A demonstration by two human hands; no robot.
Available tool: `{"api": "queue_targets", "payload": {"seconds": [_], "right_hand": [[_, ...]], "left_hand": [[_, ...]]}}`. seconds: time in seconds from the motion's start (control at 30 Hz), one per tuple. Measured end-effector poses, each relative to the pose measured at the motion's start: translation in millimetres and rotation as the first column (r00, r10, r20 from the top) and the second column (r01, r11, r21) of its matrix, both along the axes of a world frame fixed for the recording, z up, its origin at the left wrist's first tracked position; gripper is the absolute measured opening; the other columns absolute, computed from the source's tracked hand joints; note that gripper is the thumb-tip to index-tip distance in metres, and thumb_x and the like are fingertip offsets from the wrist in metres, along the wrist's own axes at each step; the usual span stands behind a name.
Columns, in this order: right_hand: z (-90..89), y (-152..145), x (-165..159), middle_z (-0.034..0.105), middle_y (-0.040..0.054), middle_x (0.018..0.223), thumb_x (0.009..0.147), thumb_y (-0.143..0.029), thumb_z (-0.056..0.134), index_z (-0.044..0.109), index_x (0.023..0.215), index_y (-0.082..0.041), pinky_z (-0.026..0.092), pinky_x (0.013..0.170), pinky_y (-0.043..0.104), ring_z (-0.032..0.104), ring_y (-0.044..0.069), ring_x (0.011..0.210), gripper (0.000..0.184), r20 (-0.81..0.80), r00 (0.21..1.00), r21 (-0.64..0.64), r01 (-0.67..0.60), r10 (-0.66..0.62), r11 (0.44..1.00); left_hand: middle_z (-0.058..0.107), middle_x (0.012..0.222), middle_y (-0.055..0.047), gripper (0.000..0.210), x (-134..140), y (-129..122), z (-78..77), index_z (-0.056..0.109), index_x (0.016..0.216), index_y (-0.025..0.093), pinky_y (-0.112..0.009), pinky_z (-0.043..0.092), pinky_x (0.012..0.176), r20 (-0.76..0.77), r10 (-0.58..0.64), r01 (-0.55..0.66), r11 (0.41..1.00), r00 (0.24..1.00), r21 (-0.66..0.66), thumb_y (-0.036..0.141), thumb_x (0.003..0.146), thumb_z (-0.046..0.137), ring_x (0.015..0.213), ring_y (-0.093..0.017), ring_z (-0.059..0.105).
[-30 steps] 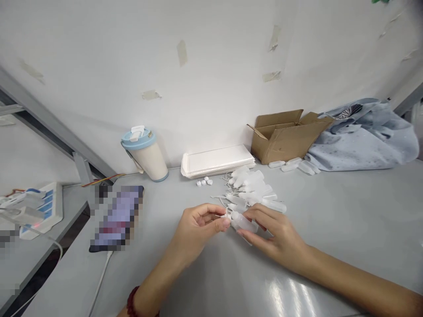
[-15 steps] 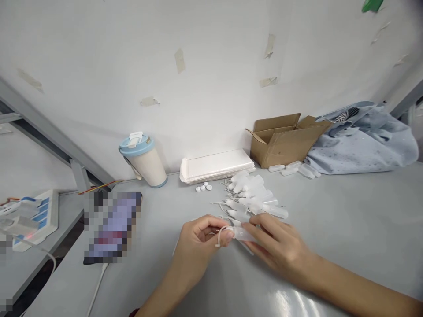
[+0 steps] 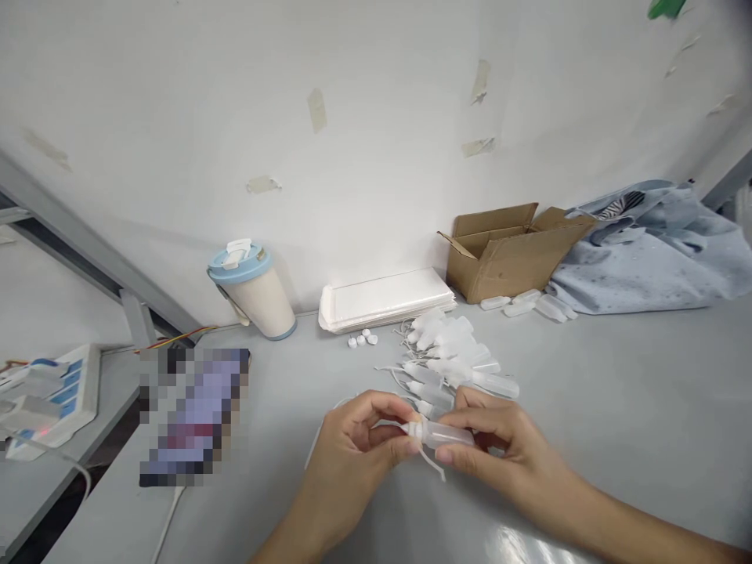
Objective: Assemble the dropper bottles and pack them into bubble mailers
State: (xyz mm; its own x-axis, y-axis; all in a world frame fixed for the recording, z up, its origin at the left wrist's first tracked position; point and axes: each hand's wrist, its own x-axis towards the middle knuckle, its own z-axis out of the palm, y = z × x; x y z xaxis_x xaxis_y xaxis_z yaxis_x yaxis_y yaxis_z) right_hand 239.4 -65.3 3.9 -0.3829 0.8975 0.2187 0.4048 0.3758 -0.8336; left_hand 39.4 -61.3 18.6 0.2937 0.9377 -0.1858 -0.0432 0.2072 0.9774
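While the left hand [image 3: 358, 446] pinches the white top [image 3: 415, 429], the right hand [image 3: 511, 446] grips the body of a small translucent bottle [image 3: 450, 433].

Bottle lies sideways between the two hands, top end toward the left; left thumb and fingertips closed on the top, right thumb and fingers around the base end. Thin white strap [image 3: 433, 464] hangs from the top on the near side. Left fingers cover part of the top, so hard to say how tightly it sits. Just beyond the hands, pile of similar bottles [image 3: 455, 345] on gray table [image 3: 616, 407]. Small white caps [image 3: 363, 338] past the left hand, before a flat white stack [image 3: 388, 301]. Beyond the right hand: open cardboard box [image 3: 511, 262], loose bottles [image 3: 529, 303], blue cloth bag [image 3: 658, 262]. Left of the left hand: blue-lidded tumbler [image 3: 262, 301], farther back.
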Motion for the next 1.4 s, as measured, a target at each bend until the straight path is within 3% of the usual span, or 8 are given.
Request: {"api": "queue_targets", "payload": {"seconds": [0.17, 0.37, 0.63, 0.93, 1.03, 1.1, 1.27, 1.4], "right_hand": [[-3.3, -0.2, 0.0, 0.047, 0.0, 0.067, 0.088, -0.035, 0.062, 0.071, 0.08, -0.018, 0.039, 0.05, 0.022, 0.047, 0.011, 0.058, 0.021, -0.03, 1.0, 0.096, 0.003, 0.0, 0.995], [-8.4, -0.5, 0.4, 0.048, 0.0021, 0.07, 0.09, -0.026, 0.06, 0.071, 0.095, -0.013, 0.041, 0.048, 0.021, 0.047, 0.011, 0.058, 0.018, -0.019, 0.999, 0.332, -0.038, 0.047, 0.942], [2.0, 4.1, 2.5, 0.044, -0.0014, 0.064, 0.093, -0.045, 0.053, 0.075, 0.083, -0.024, 0.039, 0.053, 0.023, 0.047, 0.012, 0.061, 0.032, -0.011, 0.996, -0.038, -0.09, 0.089, 0.995], [-4.1, 0.3, 2.5, 0.049, 0.0008, 0.069, 0.094, -0.031, 0.053, 0.071, 0.095, -0.019, 0.041, 0.054, 0.023, 0.049, 0.012, 0.06, 0.021, -0.006, 0.993, 0.204, -0.118, 0.122, 0.972], [-2.6, -0.1, 3.0, 0.052, 0.0015, 0.068, 0.097, -0.034, 0.045, 0.069, 0.089, -0.019, 0.04, 0.056, 0.025, 0.05, 0.013, 0.061, 0.029, -0.007, 0.992, 0.13, -0.126, 0.128, 0.983], [-1.7, 0.6, 3.2, 0.055, 0.0015, 0.068, 0.098, -0.038, 0.041, 0.068, 0.086, -0.019, 0.039, 0.057, 0.026, 0.051, 0.014, 0.061, 0.035, -0.026, 0.991, 0.017, -0.133, 0.134, 0.991], [-3.3, 5.3, 2.5, 0.04, -0.0042, 0.053, 0.094, -0.055, 0.039, 0.056, 0.068, -0.018, 0.028, 0.048, 0.022, 0.036, 0.01, 0.05, 0.048, -0.174, 0.977, -0.319, -0.174, 0.123, 0.931], [-4.3, 5.8, -0.1, 0.035, -0.0057, 0.05, 0.092, -0.057, 0.041, 0.049, 0.062, -0.018, 0.026, 0.046, 0.021, 0.031, 0.008, 0.046, 0.05, -0.2, 0.976, -0.381, -0.162, 0.09, 0.91]], "left_hand": [[0.069, 0.082, -0.001, 0.02, -3.1, 0.7, -2.7, 0.07, 0.09, 0.02, -0.021, 0.047, 0.068, -0.09, -0.008, 0.01, 1.0, 0.996, 0.022, 0.034, 0.076, 0.074, 0.078, -0.014, 0.063], [0.063, 0.058, 0.0, 0.028, -4.6, 1.9, -5.3, 0.071, 0.079, 0.015, -0.023, 0.047, 0.057, -0.143, -0.137, 0.136, 0.991, 0.98, -0.018, 0.042, 0.082, 0.065, 0.053, -0.012, 0.059], [0.066, 0.079, -0.004, 0.013, -2.0, -4.2, -0.2, 0.074, 0.085, 0.02, -0.022, 0.048, 0.061, -0.232, -0.009, 0.083, 0.946, 0.973, 0.312, 0.029, 0.078, 0.069, 0.068, -0.015, 0.059], [0.055, 0.052, 0.001, 0.044, 3.0, -6.1, 2.2, 0.058, 0.063, 0.017, -0.022, 0.043, 0.053, -0.4, -0.133, 0.159, 0.987, 0.907, 0.031, 0.048, 0.089, 0.045, 0.052, -0.014, 0.055], [0.053, 0.054, 0.002, 0.037, 3.5, -8.1, -0.7, 0.058, 0.067, 0.017, -0.022, 0.042, 0.053, -0.399, -0.151, 0.192, 0.979, 0.904, 0.063, 0.044, 0.089, 0.045, 0.051, -0.013, 0.054], [0.057, 0.062, -0.001, 0.029, 2.9, -9.2, -5.6, 0.062, 0.077, 0.017, -0.023, 0.043, 0.055, -0.431, -0.132, 0.239, 0.949, 0.892, 0.204, 0.038, 0.09, 0.047, 0.056, -0.014, 0.056], [0.063, 0.078, -0.007, 0.018, 2.8, -13.0, -20.4, 0.063, 0.097, 0.016, -0.024, 0.043, 0.059, -0.514, 0.072, 0.308, 0.725, 0.855, 0.615, 0.025, 0.092, 0.048, 0.064, -0.016, 0.056], [0.064, 0.074, -0.005, 0.018, 5.0, -13.7, -18.6, 0.065, 0.089, 0.017, -0.023, 0.044, 0.06, -0.484, 0.076, 0.239, 0.797, 0.872, 0.554, 0.026, 0.089, 0.05, 0.064, -0.015, 0.057]]}}
